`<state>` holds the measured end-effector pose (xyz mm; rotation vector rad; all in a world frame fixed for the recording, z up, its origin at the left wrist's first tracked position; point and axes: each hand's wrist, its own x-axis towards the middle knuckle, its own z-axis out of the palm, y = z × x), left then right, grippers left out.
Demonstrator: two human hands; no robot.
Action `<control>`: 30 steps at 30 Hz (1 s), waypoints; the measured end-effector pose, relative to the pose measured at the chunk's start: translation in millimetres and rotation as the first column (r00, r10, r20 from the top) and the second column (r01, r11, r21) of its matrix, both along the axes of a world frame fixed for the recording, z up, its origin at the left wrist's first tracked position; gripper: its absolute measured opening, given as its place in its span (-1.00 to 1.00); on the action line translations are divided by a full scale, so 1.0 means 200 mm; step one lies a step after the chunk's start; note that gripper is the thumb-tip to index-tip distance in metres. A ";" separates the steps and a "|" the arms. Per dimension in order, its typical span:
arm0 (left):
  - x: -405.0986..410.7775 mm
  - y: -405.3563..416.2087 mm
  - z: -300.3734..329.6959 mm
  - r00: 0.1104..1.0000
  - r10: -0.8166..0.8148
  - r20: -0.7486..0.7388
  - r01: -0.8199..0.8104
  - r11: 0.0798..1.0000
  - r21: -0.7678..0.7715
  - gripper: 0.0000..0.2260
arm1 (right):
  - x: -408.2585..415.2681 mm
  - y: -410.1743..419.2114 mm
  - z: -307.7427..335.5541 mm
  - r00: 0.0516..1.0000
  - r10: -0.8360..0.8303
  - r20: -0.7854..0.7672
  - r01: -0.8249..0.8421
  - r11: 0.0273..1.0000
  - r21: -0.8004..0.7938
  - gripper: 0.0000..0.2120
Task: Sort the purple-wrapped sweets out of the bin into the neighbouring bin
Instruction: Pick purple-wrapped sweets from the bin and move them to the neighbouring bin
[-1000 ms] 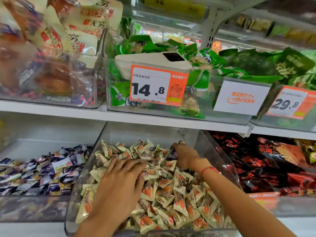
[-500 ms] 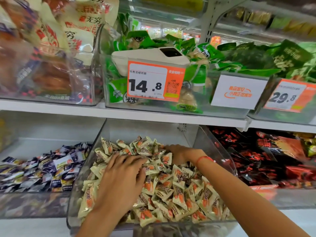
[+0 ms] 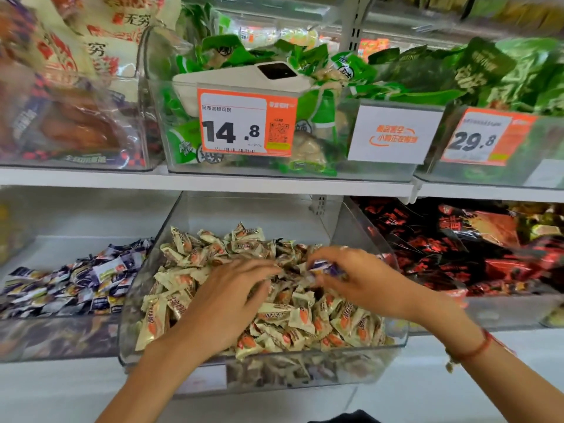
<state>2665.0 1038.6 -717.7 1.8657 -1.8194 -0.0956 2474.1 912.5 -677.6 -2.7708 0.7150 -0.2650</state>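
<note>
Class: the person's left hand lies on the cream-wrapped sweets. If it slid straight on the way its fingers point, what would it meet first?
Probably the purple-wrapped sweet held by the right hand; the left hand's fingers point up-right towards it, though depth is unclear.

Retail shop, snack aisle. White shelf [image 3: 213,180] in tiers carrying clear plastic bins [image 3: 393,261] of loose wrapped sweets [image 3: 293,315] and bagged snacks [image 3: 427,71]. Orange price tag [image 3: 247,122] reading 14.8 with QR code; second price tag [image 3: 488,137] reading 29.8; white promotional card [image 3: 395,134].
</note>
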 end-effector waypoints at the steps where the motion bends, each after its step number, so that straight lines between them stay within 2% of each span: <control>1: 0.00 0.01 0.00 0.999 -0.028 0.033 0.027 0.999 0.033 -0.68 | -0.04 -0.01 -0.01 0.997 -0.056 0.051 0.058 0.998 -0.039 -0.78; 4: 0.00 0.01 0.01 0.997 -0.026 0.074 0.023 0.999 0.041 -0.71 | -0.14 -0.06 -0.07 0.958 -0.133 0.256 0.155 0.985 -0.070 -0.77; 8: -0.01 -0.08 0.01 0.979 0.126 0.161 -0.112 0.989 -0.091 -0.73 | -0.15 -0.10 -0.14 0.810 -0.188 0.555 0.214 0.977 0.018 -0.78; 11: 0.00 -0.17 0.02 0.952 0.210 0.221 -0.189 0.975 -0.113 -0.74 | -0.14 -0.10 -0.17 0.703 -0.249 0.666 0.194 0.968 0.157 -0.79; 14: -0.02 -0.26 0.08 0.958 0.187 0.215 -0.165 0.979 -0.118 -0.76 | -0.13 -0.09 -0.18 0.578 -0.278 0.767 0.125 0.959 0.254 -0.78; 16: -0.05 -0.34 0.11 0.966 0.155 0.205 -0.140 0.986 -0.087 -0.76 | -0.13 -0.10 -0.19 0.548 -0.294 0.783 0.082 0.951 0.299 -0.78; 18: -0.06 -0.44 0.13 0.967 0.154 0.201 -0.155 0.988 -0.014 -0.75 | -0.13 -0.11 -0.19 0.555 -0.297 0.777 0.072 0.948 0.311 -0.77; 20: -0.05 -0.53 0.09 0.955 0.140 0.262 -0.179 0.975 0.131 -0.70 | -0.13 -0.11 -0.20 0.586 -0.296 0.754 0.115 0.952 0.284 -0.77; 22: -0.03 -0.59 0.03 0.952 0.033 0.303 -0.138 0.934 0.331 -0.64 | -0.13 -0.12 -0.21 0.657 -0.273 0.703 0.224 0.961 0.164 -0.77; 24: -0.01 -0.60 -0.03 0.954 -0.112 0.277 -0.034 0.882 0.471 -0.65 | -0.13 -0.12 -0.22 0.713 -0.240 0.659 0.289 0.957 0.036 -0.76; 26: 0.01 -0.57 -0.05 0.958 -0.199 0.204 0.071 0.860 0.506 -0.66 | -0.12 -0.11 -0.22 0.765 -0.215 0.607 0.310 0.949 -0.055 -0.74; 30: 0.06 -0.43 0.02 0.962 -0.251 -0.109 0.272 0.833 0.482 -0.63 | -0.12 -0.09 -0.21 0.835 -0.209 0.509 0.315 0.940 -0.130 -0.72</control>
